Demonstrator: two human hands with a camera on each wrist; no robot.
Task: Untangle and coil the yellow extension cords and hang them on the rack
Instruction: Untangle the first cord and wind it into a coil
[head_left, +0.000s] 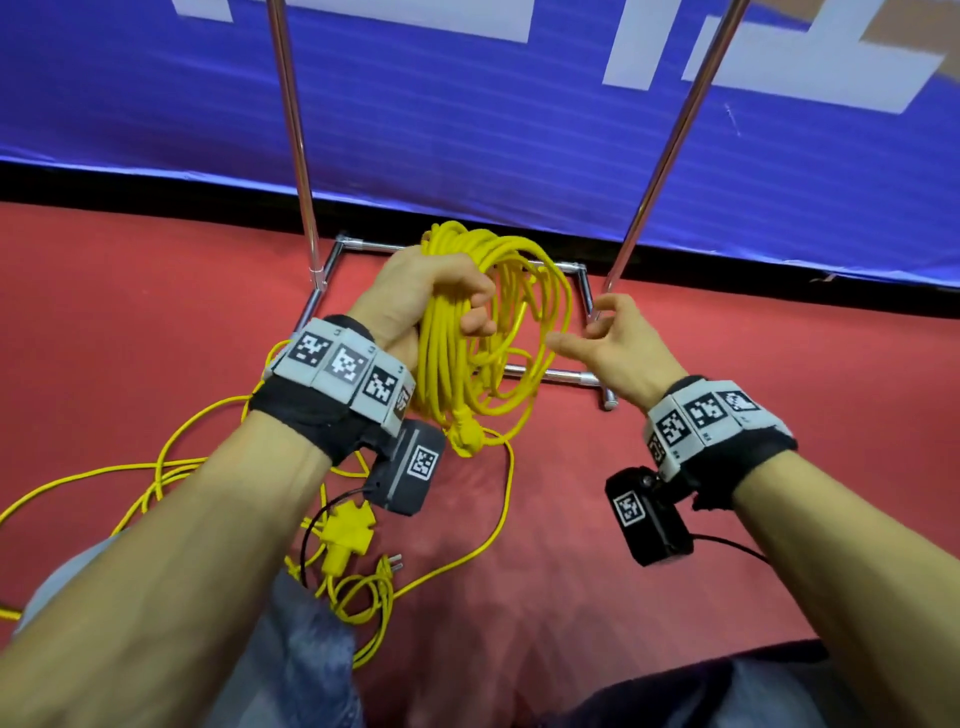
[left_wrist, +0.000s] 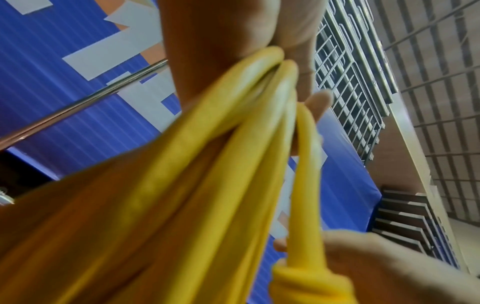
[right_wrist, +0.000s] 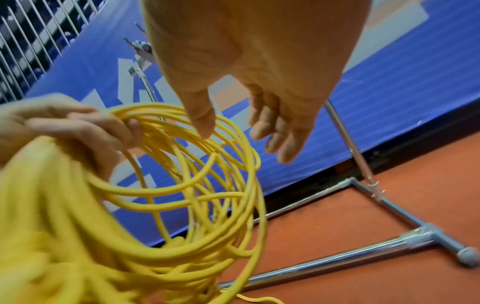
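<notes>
Left hand (head_left: 415, 291) fisted round bundled yellow rubber-sheathed cord coil (head_left: 493, 332), loops hanging down and rightward. Right hand (head_left: 608, 338) empty, fingers loosely spread, just right of coil, not touching. Chrome tube rack (head_left: 654, 171) stands beyond, uprights either side of coil; hanging bar out of view above. Second loose yellow cord (head_left: 156, 467) sprawls on red floor (head_left: 727, 322), near left. Likely next: lift coil up and away.
</notes>
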